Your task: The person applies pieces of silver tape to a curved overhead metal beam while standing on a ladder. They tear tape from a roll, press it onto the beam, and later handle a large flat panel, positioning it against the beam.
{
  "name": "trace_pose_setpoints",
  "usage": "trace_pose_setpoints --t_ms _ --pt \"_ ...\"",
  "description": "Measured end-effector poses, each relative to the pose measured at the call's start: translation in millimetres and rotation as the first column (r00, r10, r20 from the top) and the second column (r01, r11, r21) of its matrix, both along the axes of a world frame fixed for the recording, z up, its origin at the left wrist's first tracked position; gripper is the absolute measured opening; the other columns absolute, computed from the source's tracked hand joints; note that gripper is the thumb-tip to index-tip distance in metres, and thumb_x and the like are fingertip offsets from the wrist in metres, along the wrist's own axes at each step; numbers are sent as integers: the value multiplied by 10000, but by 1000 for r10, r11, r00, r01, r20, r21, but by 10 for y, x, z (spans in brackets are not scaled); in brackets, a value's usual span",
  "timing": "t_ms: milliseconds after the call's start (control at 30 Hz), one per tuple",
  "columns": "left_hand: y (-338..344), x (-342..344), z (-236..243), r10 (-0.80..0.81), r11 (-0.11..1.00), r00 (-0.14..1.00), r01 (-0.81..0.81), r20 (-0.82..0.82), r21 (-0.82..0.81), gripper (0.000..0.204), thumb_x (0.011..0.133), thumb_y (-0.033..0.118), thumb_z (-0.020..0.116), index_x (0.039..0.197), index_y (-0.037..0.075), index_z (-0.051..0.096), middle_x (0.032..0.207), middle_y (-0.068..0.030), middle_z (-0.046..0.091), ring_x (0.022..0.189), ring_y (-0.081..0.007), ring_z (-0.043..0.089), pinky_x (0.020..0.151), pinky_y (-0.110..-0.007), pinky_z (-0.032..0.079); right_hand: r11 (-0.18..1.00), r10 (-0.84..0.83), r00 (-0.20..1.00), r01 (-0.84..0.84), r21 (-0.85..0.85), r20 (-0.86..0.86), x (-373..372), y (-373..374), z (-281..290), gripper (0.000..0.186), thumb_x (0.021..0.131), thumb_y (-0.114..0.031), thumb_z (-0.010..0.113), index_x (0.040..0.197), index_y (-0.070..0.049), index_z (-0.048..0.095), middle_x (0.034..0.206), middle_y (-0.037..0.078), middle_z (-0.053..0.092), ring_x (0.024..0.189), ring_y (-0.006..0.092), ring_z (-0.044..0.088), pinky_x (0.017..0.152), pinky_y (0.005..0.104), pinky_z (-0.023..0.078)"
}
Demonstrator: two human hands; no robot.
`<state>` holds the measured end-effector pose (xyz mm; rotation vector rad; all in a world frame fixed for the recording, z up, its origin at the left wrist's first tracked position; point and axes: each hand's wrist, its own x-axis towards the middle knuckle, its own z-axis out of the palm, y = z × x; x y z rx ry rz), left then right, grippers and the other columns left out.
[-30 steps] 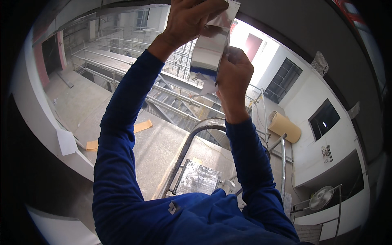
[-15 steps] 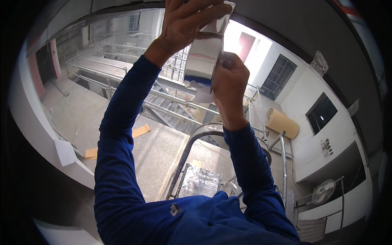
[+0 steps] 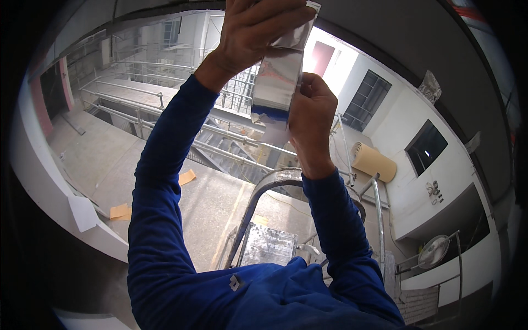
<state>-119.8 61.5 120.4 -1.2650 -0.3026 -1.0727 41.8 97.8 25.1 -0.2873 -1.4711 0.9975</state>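
1. through the head camera, i see shiny silver tape up high, at the far middle, near the dark beam.
2. what is done: a piece of the tape is out flat, and white paper hangs loose by its near end. so i think the work is begun but not finished.
3. what is left: the paper looks not all clear of the tape. i cannot see if the far end is stuck to anything.
4. a silver scrap sits on the beam at the right. i cannot tell if it is part of this work.
5. my left hand reaches up, with its fingers lying across the far part of the tape, pointing right. i cannot tell if it grips.
6. my right hand is curled up, close by the tape's right edge. its fingertips are hidden, so i cannot tell if it pinches.
7. both arms are raised, elbows bent, the left hand farther up.
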Motion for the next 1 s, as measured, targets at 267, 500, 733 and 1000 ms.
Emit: trace_pose_setpoints --t_ms 267,500,733,1000 --pt "26 12 4 -11 1000 1000 11 1 5 441 777 400 826 1103 104 807 1136 -44 726 1026 -258 618 1106 -487 414 1000 -4 1000 4 11 -14 -20 39 -34 165 991 -92 652 996 61 712 798 85 719 678 112 621 623 270 486" --pt "96 -22 -12 -3 998 1000 4 -28 60 446 752 337 851 1132 111 796 1207 -43 721 1012 -255 623 1125 -500 416 999 41 999 -42 -19 -31 -35 78 -62 194 1016 -109 647 1012 77 705 786 100 717 651 108 620 576 264 471" --pt "163 -6 -31 -8 995 1000 10 -25 95 391 740 306 843 1073 109 788 1165 -58 711 1010 -273 625 1118 -550 423 999 43 999 -44 -27 -29 -23 121 -56 174 1018 -85 634 1005 76 698 767 107 709 579 108 604 490 262 435" --pt "191 -26 -34 -40 992 998 46 -56 115 280 755 298 834 925 93 748 1022 -71 680 954 -280 638 1119 -596 423 991 102 995 -102 -83 -5 -9 126 -21 140 974 -26 638 1034 92 683 815 151 728 584 126 628 465 265 437"
